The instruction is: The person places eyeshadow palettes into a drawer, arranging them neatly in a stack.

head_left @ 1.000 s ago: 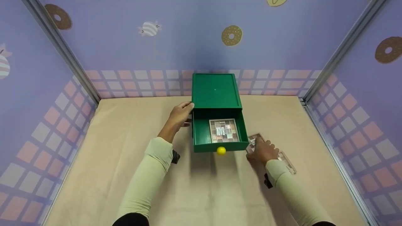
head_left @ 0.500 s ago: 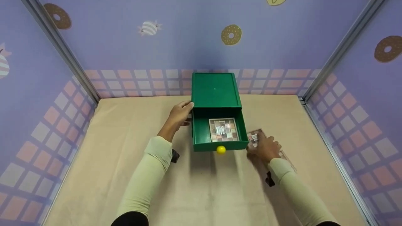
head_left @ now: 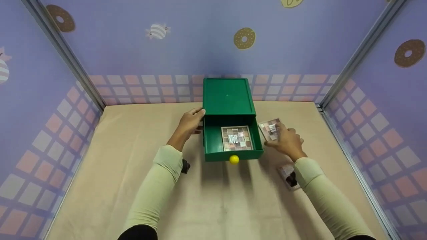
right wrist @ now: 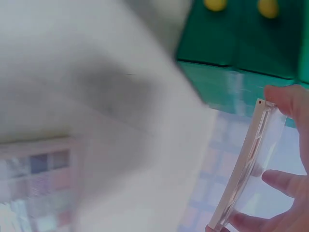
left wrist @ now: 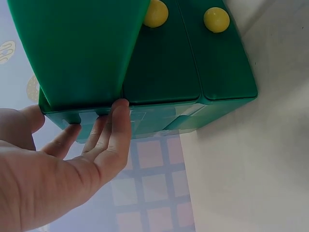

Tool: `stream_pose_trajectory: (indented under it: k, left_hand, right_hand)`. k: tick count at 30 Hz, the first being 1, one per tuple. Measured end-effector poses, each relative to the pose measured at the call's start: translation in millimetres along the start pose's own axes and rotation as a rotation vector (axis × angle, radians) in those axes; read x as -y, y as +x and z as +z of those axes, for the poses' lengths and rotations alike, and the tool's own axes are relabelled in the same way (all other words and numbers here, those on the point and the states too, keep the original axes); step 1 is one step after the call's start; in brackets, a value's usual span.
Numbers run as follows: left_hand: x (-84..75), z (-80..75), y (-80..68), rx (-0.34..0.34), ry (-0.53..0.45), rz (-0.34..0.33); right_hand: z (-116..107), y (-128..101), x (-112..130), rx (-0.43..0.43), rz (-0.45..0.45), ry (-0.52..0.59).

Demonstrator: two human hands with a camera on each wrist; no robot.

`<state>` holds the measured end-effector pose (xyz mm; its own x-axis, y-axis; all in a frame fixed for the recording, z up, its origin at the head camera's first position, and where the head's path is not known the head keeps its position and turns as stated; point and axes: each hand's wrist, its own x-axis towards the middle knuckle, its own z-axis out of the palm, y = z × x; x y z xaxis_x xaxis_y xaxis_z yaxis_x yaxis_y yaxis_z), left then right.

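Note:
A green drawer cabinet (head_left: 228, 96) stands by the back wall. Its top drawer (head_left: 213, 156), with a yellow knob (head_left: 234, 159), is pulled out and holds one eyeshadow palette (head_left: 237, 138) lying flat, toward the right side. My left hand (head_left: 190, 122) touches the cabinet's left side near the front edge; in the left wrist view its fingertips (left wrist: 121, 107) press the side wall. My right hand (head_left: 288, 142) pinches a second palette (head_left: 269, 129) by its edges, raised just right of the drawer. Beneath my right wrist a third palette (head_left: 287, 176) lies on the cloth, partly covered.
Two lower drawers with yellow knobs (left wrist: 216, 20) are closed. A beige cloth (head_left: 133, 160) covers the table. Patterned walls (head_left: 133, 40) enclose the back and both sides, with metal posts (head_left: 363, 53) at the corners.
My right hand has lifted a palette off the table and moved it up and away from me, alongside the drawer. More of the palette left on the cloth shows. My left hand has stayed put.

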<state>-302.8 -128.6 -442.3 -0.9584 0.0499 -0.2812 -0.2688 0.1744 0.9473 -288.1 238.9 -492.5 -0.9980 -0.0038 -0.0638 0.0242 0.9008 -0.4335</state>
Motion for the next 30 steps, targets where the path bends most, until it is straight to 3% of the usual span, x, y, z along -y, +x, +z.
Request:
stream_pose_trajectory:
  k: [10,15,21,30]
  left_hand:
    - [-0.2,0.1,-0.5,-0.008,0.027,-0.002]
    - [0.1,0.2,0.0,-0.007,0.026,0.007]
    - [-0.9,-1.3,0.2,-0.005,0.029,0.021]
    - [0.2,0.0,-0.4,-0.006,0.034,0.02]
  right_hand:
    - [-44.2,0.0,26.3,-0.057,-0.061,-0.002]
    - [-61.2,-0.3,37.7,-0.065,-0.148,0.021]
    - [-72.3,-3.7,53.5,-0.007,-0.267,0.07]
    - [-70.5,-5.5,74.6,0.09,-0.411,0.056]
